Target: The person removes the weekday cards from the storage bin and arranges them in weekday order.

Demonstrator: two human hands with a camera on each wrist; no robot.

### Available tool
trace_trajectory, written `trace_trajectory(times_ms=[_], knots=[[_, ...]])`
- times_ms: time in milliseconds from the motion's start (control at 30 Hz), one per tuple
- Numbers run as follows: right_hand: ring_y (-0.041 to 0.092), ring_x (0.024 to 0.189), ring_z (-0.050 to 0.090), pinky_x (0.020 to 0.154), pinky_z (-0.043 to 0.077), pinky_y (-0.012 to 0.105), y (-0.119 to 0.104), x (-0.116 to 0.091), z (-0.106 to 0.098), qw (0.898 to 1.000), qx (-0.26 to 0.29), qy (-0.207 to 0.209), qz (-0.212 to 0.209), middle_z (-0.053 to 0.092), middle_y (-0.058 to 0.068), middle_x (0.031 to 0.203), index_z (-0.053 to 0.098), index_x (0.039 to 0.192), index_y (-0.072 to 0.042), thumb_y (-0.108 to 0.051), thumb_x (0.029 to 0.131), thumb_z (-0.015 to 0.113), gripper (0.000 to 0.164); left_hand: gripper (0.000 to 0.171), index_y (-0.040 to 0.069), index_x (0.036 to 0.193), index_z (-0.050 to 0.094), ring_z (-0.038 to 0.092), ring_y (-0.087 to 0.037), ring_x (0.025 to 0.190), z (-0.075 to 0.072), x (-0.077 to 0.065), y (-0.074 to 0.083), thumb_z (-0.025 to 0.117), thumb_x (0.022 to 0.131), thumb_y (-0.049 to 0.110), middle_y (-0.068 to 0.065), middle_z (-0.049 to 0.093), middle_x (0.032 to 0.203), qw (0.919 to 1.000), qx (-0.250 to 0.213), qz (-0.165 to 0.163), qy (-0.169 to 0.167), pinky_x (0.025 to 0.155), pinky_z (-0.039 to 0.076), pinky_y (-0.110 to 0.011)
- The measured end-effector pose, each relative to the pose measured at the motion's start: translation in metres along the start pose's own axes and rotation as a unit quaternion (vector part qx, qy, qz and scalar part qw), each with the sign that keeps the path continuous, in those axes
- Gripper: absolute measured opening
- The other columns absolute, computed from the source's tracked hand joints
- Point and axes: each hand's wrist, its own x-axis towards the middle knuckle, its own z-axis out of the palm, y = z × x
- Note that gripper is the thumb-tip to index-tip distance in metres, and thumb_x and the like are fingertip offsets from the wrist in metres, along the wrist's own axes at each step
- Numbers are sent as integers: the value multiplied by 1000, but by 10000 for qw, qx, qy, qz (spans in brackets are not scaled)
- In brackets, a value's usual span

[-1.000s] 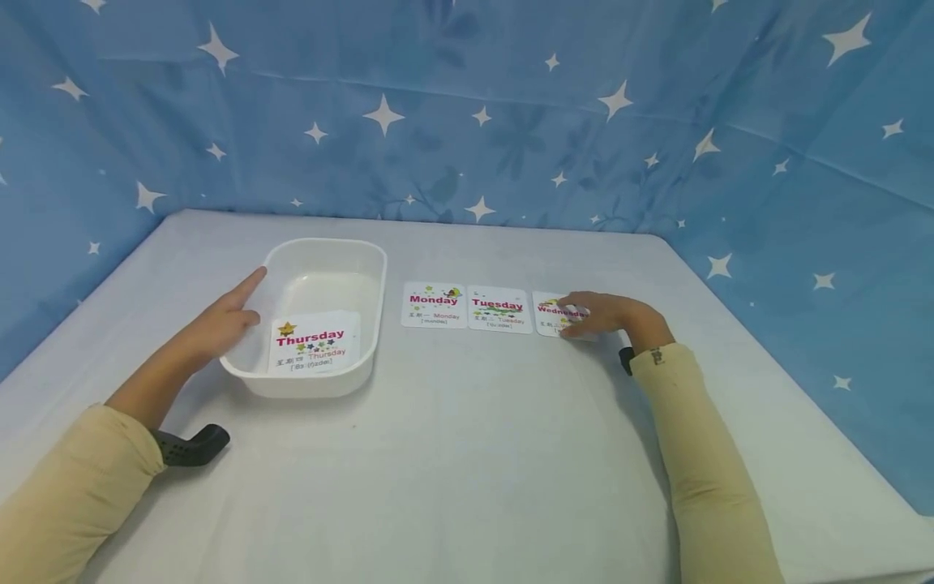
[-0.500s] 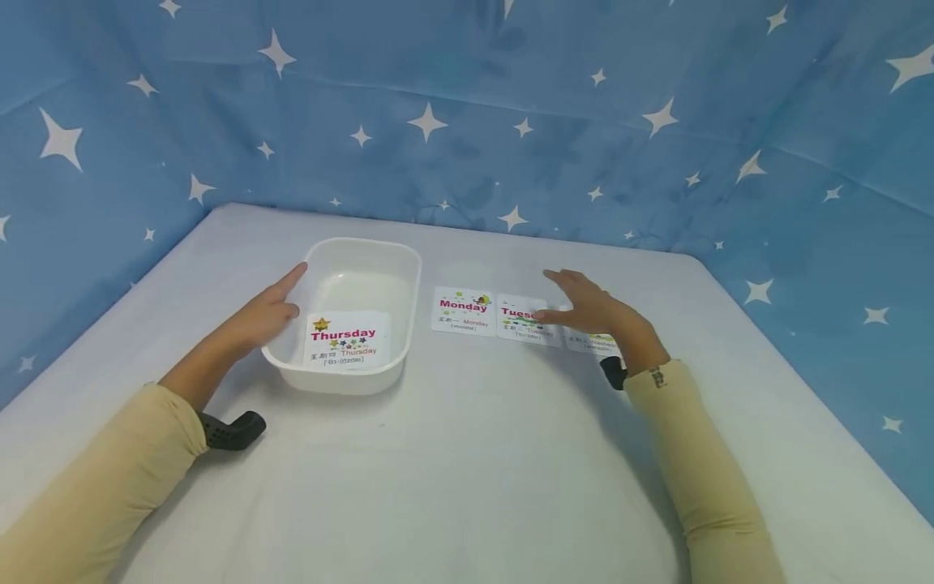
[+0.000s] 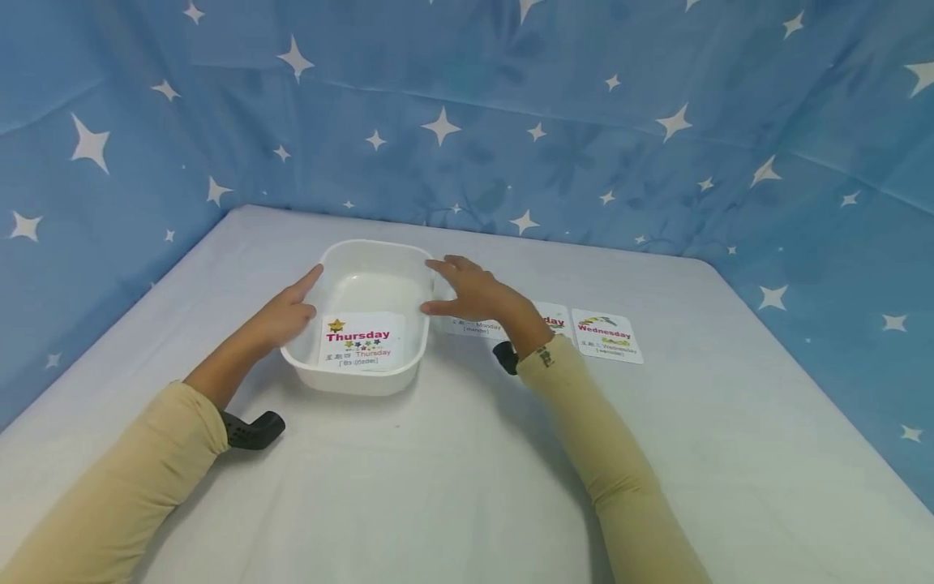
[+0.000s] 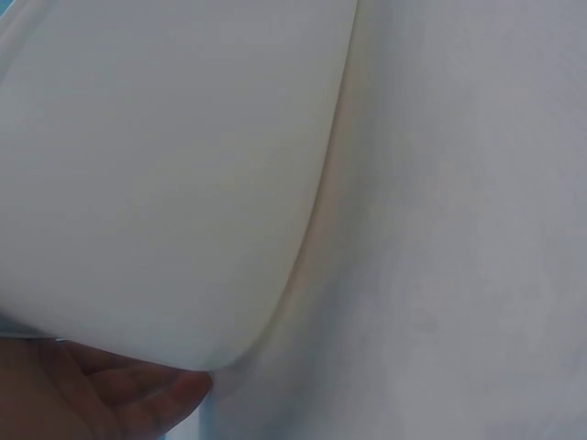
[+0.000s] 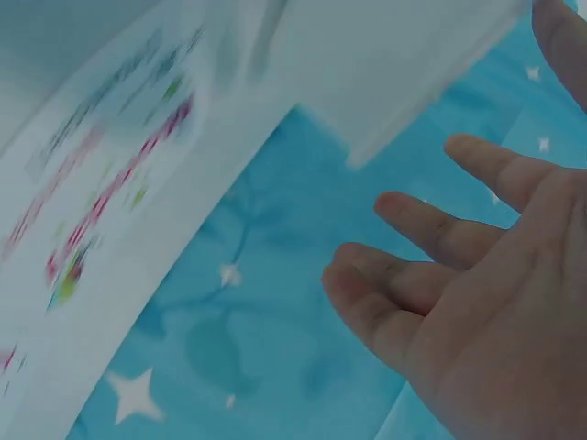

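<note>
Apparently, both hands point(image 3: 280, 321) point(image 3: 474, 294) touch the tub point(image 3: 374, 292) between them.

The tub point(image 3: 357, 383), left of centre, looks like smooth white plastic with a faint gloss; the Thursday card point(image 3: 361, 341) looks like smooth printed paper. Matt white cloth point(image 3: 438, 495) spreads below; the starry fabric point(image 3: 409, 97) above (slightly creased) looks matt too.

Star-printed blue fabric point(image 3: 485, 89) hangs beyond the table point(image 3: 759, 438) — at its far, left and right edges. White cloth point(image 3: 409, 495), faintly creased, covers it.
</note>
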Motion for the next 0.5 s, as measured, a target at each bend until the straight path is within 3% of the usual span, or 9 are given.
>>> trace_trajectory(times_ms=[167, 367, 500], knots=[[23, 142, 10, 113, 13, 53, -36, 13, 16, 9956, -630, -438, -535, 14, 3, 154, 17, 147, -28, -59, 75, 61, 90, 71, 22, 146, -9, -6, -36, 140, 2, 1, 3, 28, 88, 4, -8, -10, 153, 9999, -66, -110, -14, 111, 4, -57], [18, 141, 17, 112, -4, 57, -62, 21, 29, 9799, -1654, -901, -661, 30, -5, 149, 18, 146, -31, -58, 64, 72, 102, 72, 21, 145, -11, -5, -35, 140, 6, 1, 7, 29, 87, 4, -7, -10, 153, 9997, -9, -233, 34, 112, 4, -55], [16, 139, 23, 114, 3, 52, -70, 26, 34, 9755, -1793, -1144, -565, 29, -3, 149, 14, 147, -33, -50, 65, 76, 104, 72, 21, 145, -11, -3, -35, 140, 5, 1, 8, 29, 88, 5, -7, -9, 153, 9996, 58, -273, 88, 111, 6, -56]])
